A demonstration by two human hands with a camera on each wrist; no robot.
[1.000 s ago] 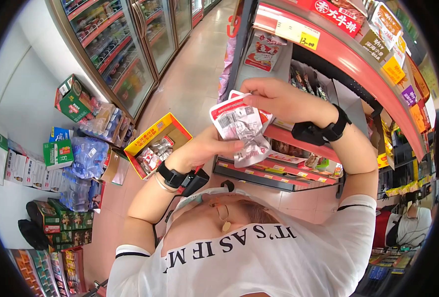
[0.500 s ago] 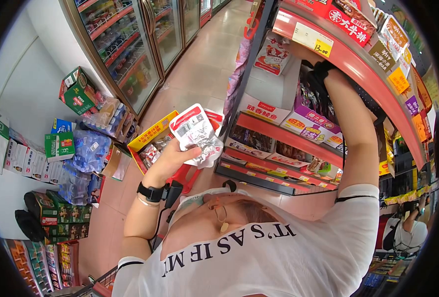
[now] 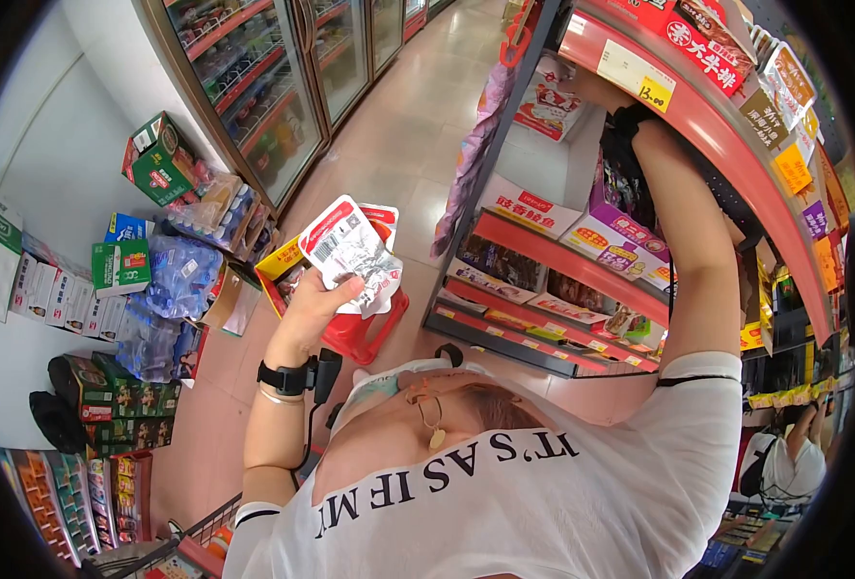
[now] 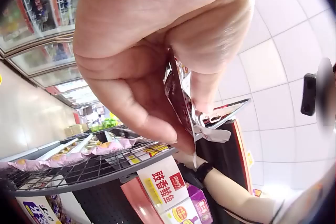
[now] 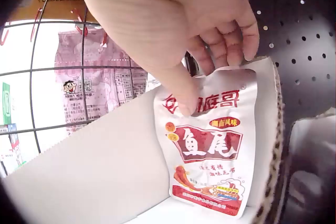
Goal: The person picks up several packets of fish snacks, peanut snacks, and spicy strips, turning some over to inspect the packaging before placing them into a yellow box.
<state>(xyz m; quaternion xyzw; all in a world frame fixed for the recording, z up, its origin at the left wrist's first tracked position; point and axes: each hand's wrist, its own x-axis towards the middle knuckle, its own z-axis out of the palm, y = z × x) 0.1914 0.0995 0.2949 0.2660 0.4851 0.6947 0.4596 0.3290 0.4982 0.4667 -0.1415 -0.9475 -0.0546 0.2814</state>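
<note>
A slip, I judge, is the first thing that could go wrong: the fish-tail packet [image 5: 210, 153] has a smooth, shiny surface and your right hand [image 5: 168, 29] meets it only at the top, so a weak hold could let it drop back into the white display box [image 3: 529, 206]. If you pull sideways, the packet could rub on the wall of the white display box and drag the cardboard with it. Please mind also the red shelf rail [image 3: 712, 121] above the white display box; a too high lift could bring your wrist against it. On your left, outside the white display box and well apart from it, your left hand [image 3: 304, 314] pinches at least two white-and-red foil packets [image 3: 348, 241] between thumb and fingers; if this grip relaxes, one of them could slide out.

As for position, the fish-tail packet stands inside the white display box, leaning at its far end. Your right thumb lies on its front, near the upper edge, and the other fingers are bent at that edge. Whether they press from behind I cannot tell. Just beside the white display box, on its right, is a purple-and-white carton [image 3: 625, 241].
</note>
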